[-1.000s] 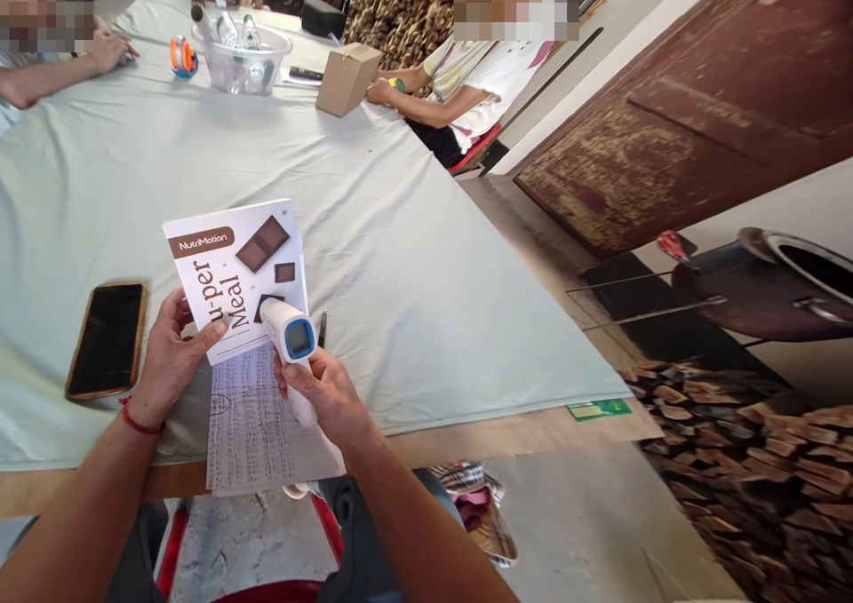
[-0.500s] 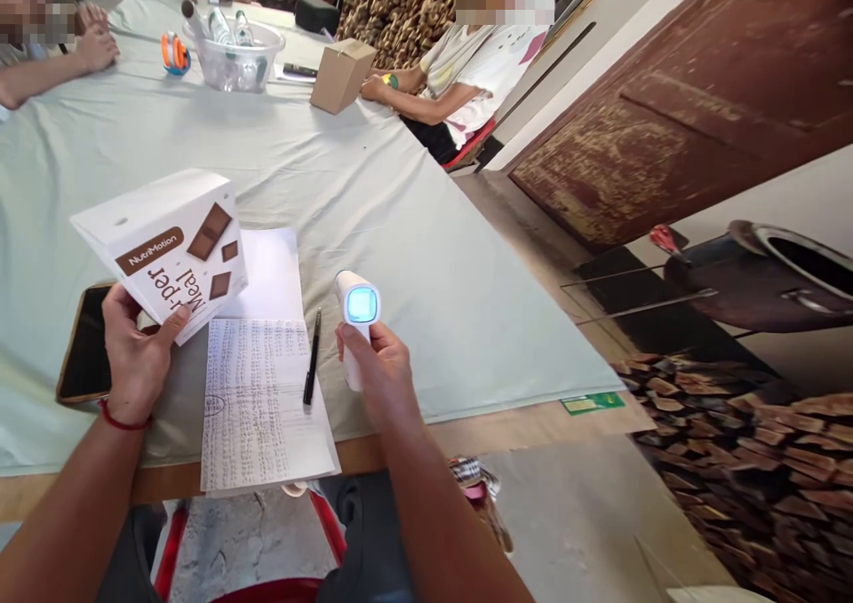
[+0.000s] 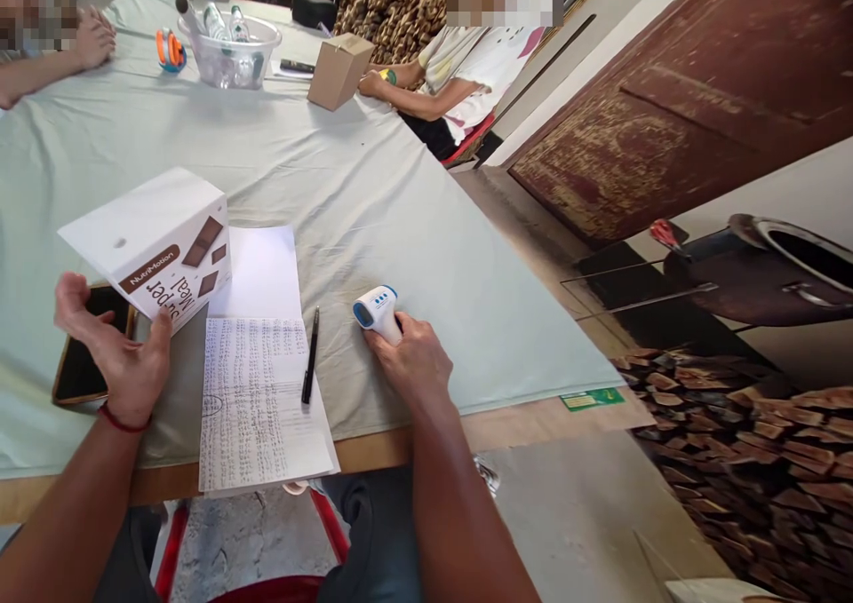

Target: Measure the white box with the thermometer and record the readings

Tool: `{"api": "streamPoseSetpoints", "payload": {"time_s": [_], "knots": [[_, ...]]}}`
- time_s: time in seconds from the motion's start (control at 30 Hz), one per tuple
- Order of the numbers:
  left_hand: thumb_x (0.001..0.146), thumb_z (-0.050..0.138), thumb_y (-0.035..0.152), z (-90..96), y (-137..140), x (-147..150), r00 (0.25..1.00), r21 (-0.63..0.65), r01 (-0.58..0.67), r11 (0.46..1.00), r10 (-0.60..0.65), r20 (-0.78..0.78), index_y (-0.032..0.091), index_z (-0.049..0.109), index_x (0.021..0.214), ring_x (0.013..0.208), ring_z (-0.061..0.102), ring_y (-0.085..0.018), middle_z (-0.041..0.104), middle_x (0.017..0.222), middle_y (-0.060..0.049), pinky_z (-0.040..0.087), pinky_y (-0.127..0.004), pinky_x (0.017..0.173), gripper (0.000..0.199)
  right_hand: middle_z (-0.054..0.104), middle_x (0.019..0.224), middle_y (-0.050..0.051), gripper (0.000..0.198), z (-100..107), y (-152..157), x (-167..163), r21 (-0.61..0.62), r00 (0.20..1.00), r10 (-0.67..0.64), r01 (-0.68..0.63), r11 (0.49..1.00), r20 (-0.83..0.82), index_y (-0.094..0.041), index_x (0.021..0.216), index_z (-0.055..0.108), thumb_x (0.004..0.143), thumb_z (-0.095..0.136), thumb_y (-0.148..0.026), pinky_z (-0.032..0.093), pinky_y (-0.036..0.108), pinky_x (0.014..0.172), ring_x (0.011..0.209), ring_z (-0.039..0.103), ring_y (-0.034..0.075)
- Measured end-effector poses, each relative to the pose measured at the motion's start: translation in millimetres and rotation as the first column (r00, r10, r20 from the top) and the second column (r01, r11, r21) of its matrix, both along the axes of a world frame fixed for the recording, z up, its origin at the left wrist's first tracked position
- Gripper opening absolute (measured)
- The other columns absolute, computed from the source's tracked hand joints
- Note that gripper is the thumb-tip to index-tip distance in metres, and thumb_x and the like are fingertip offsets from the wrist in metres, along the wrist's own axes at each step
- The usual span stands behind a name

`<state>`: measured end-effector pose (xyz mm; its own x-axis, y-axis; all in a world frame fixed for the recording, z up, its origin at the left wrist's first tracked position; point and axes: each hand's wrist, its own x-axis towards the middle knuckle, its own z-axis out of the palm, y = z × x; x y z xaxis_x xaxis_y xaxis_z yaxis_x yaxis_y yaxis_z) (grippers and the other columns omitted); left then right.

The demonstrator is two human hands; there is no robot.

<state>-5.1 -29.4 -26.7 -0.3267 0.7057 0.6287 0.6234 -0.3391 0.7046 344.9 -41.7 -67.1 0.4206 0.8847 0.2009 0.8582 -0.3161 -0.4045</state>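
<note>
My left hand [image 3: 123, 354] is open, its fingers spread and thumb raised at the near lower edge of a white NutriMotion meal box [image 3: 150, 221]. Whether the thumb still touches the box I cannot tell. Partly behind that hand lies a black phone [image 3: 80, 368]. My right hand [image 3: 419, 359] is closed around the handle of a white and blue infrared thermometer [image 3: 381, 305], low over the tablecloth with its small screen turned left. Between my hands are an open notebook [image 3: 250, 399] full of handwriting and a black pen [image 3: 310, 359] on its right edge.
A pale cloth covers the table [image 3: 480, 319]. Farther back stand a clear basin [image 3: 233, 57] of bottles, an orange tape roll [image 3: 171, 51] and a cardboard box [image 3: 339, 70]. Other people sit around the table. Stacked firewood [image 3: 753, 470] and a dark pot [image 3: 739, 274] are at right.
My left hand has opened its fingers from the meal box, which sits slightly lower and farther left. My right hand has moved right and lowered the thermometer, turning its screen to the left.
</note>
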Motion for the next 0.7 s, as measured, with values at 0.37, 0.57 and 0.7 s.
{"api": "streamPoseSetpoints", "payload": {"time_s": [0.37,0.57,0.7], "knots": [[0.094,0.055,0.015,-1.9,-14.0,37.4,0.660,-0.054,0.498,0.865,-0.419,-0.624,0.021,0.059,0.110,0.117,0.058,-0.026,0.066,0.116,-0.006,0.045,-0.047,0.097,0.017,0.069,0.083,0.008,0.026,8.1,-11.6,-66.8,0.102,0.931,0.365,-0.363,0.926,-0.002,-0.016,0.107,0.067,0.091,0.059,-0.035,0.046,0.032,0.070,0.076,0.062,0.022],[0.097,0.049,0.017,-12.9,-15.5,38.1,0.432,-0.358,0.618,0.700,-0.683,-0.589,0.020,0.065,0.110,0.132,0.047,-0.032,0.067,0.124,-0.007,0.035,-0.052,0.107,0.021,0.070,0.082,0.006,0.036,5.1,-12.3,-75.9,0.114,0.879,0.463,-0.452,0.885,-0.111,-0.019,0.118,0.067,0.086,0.052,-0.021,0.049,0.031,0.069,0.072,0.064,0.021],[0.097,0.049,0.018,-16.6,-14.8,35.3,0.419,-0.393,0.624,0.675,-0.714,-0.561,0.020,0.065,0.118,0.134,0.044,-0.032,0.065,0.126,-0.008,0.034,-0.054,0.109,0.026,0.068,0.088,0.004,0.036,12.5,-14.1,-66.3,0.307,0.735,0.580,-0.494,0.813,-0.352,-0.022,0.111,0.069,0.088,0.042,-0.019,0.052,0.031,0.078,0.079,0.063,0.019]]}}
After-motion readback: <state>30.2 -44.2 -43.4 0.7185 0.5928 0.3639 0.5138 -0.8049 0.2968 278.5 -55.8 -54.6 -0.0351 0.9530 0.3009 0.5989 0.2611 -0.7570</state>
